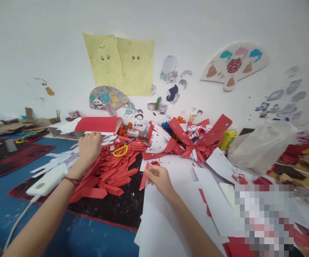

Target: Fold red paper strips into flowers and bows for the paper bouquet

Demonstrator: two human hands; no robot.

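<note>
Red paper strips [106,176] lie heaped on a black mat [117,208] in the middle of the worktop [63,235], which is covered in blue; the person's left hand [89,148] rests at the far edge of that heap, back up, fingers curled down onto white scraps [63,157]; whether it grips anything cannot be told; yellow-handled scissors [121,150] lie on the strips just right of this hand, and a red folded card [98,125] stands just behind it. Nearer the front edge, the right hand [160,178] is over loose white sheets [167,217]; its thumb and fingers are pinched together on a single red strip [144,180], which slants down to the hand's left, at the border between the sheets and the mat. Beside the left forearm, on the mat's left edge, lies a white power bank [46,182] with its cable; toward the back edge, behind the right hand, sits a bundle of red and white cut paper [194,142]; a clear plastic bag [261,146] lies toward the right edge; two yellow sheets [122,64] hang on the wall.
</note>
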